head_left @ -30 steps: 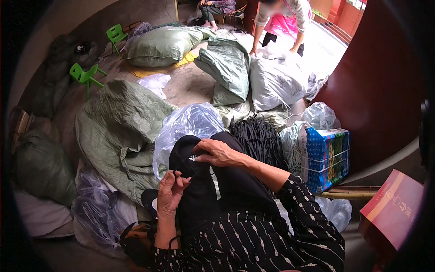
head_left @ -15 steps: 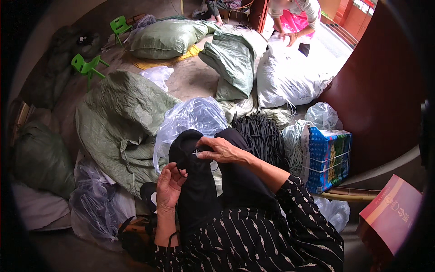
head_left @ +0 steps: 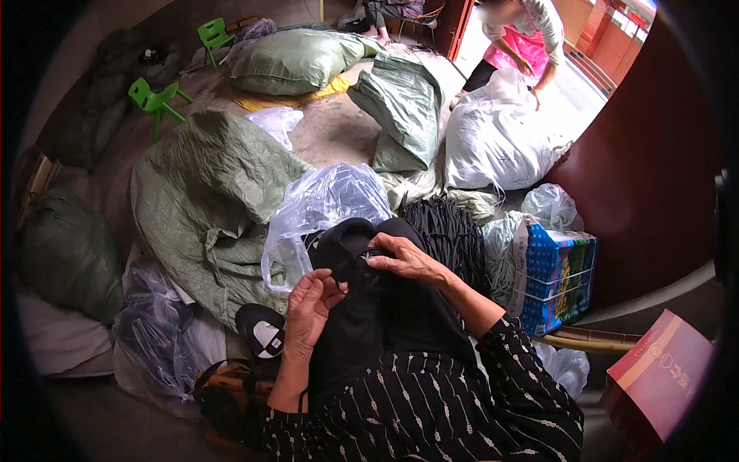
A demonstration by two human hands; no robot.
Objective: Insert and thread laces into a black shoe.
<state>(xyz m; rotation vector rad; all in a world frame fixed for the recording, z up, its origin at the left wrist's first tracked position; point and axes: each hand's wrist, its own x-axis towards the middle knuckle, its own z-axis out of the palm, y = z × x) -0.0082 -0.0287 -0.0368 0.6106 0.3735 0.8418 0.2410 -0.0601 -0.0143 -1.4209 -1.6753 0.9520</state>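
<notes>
In my lap lies a black shoe (head_left: 344,240), its edges hard to tell from my black trousers. My right hand (head_left: 404,258) grips it from the right, thumb and fingers closed around a small white mark. My left hand (head_left: 309,308) is raised just left of it, fingers curled and pinching what looks like a thin black lace (head_left: 339,286), mostly lost against the dark cloth. Another black shoe (head_left: 260,331) with a white patch rests beside my left forearm. A thick bundle of black laces (head_left: 446,240) lies beyond my right knee, next to a pale bundle of laces (head_left: 500,258).
A clear plastic bag (head_left: 331,192) and a large green woven sack (head_left: 208,185) lie ahead. Farther off, a person bends over a full white sack (head_left: 500,138). A blue package (head_left: 558,269) and a red box (head_left: 662,369) are at right; green chairs (head_left: 156,98) at far left.
Both hands and the shoe appear farther right in the view, which has shifted slightly. The person at the white sack has bent lower over it.
</notes>
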